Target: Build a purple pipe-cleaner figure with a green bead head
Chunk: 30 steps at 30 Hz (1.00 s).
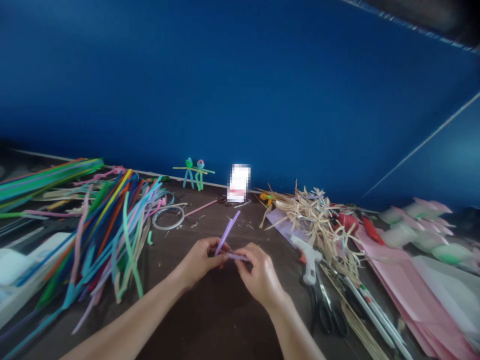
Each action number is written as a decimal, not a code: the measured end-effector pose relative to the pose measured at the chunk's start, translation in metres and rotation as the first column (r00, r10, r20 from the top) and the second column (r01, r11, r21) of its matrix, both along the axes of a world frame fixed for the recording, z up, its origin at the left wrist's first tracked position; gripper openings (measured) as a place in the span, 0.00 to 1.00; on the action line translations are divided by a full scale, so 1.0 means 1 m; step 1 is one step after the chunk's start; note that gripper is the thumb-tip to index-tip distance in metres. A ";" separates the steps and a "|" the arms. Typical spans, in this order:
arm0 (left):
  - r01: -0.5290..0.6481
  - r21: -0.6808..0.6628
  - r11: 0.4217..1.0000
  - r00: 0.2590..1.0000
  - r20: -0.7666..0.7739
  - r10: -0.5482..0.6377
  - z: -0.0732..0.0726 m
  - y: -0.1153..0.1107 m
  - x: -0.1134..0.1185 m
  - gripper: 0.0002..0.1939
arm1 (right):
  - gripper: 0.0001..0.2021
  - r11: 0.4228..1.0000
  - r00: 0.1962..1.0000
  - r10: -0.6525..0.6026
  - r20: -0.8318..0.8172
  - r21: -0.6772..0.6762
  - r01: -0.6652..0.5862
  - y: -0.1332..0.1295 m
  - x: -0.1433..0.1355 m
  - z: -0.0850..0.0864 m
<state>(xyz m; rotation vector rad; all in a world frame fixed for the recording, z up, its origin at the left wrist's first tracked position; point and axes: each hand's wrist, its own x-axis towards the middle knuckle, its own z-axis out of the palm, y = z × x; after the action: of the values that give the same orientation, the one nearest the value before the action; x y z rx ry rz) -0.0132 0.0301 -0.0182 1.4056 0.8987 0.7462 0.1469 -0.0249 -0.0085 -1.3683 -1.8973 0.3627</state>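
Note:
Both my hands meet over the middle of the dark table. A purple pipe cleaner (228,231) rises, tilted to the right, from between the thumb and fingers of my left hand (210,254). A shorter purple piece (238,257) runs sideways from the left fingertips to my right hand (255,267), whose thumb and fingers pinch its other end. Whether the two purple parts are one bent piece is not clear. My fingers hide where they meet. Just beyond my hands lie small scraps and a clear ring-shaped roll (168,218).
Many coloured pipe cleaners (108,220) are heaped at left. Two small pipe-cleaner figures (194,173) stand by the blue wall, near a blurred bright upright panel (239,183). At right are dried strips (305,212), a white glue gun (308,257), black-handled scissors (330,312) and pink sheets (401,285).

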 end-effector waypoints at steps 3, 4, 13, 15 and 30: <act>-0.023 0.089 0.996 0.997 -0.067 0.029 0.002 0.000 -0.001 0.09 | 0.06 1.000 1.000 -0.019 -0.021 0.007 0.019 -0.002 -0.001 0.003; -0.031 0.121 0.992 0.996 -0.081 0.041 0.003 0.000 -0.002 0.09 | 0.05 1.000 0.998 -0.016 -0.056 0.000 0.016 -0.002 -0.002 0.004; 0.043 -0.073 0.996 0.998 0.059 -0.038 0.003 -0.003 -0.001 0.11 | 0.04 0.920 0.910 -0.058 -0.410 -0.376 -0.111 0.000 0.004 0.004; 0.078 -0.151 0.985 0.994 0.086 -0.066 0.001 -0.002 -0.001 0.12 | 0.03 0.888 0.872 -0.079 -0.482 -0.432 -0.159 0.001 0.005 0.002; 0.092 -0.469 0.879 0.977 0.215 0.012 -0.002 -0.001 -0.001 0.12 | 0.11 0.871 0.789 -0.070 -0.610 -0.423 -0.249 0.004 0.000 -0.002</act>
<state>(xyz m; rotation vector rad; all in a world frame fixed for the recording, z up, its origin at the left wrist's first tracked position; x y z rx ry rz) -0.0144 0.0295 -0.0207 0.8851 0.8131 0.5776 0.1467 -0.0214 -0.0106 -1.2418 -1.3575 1.2519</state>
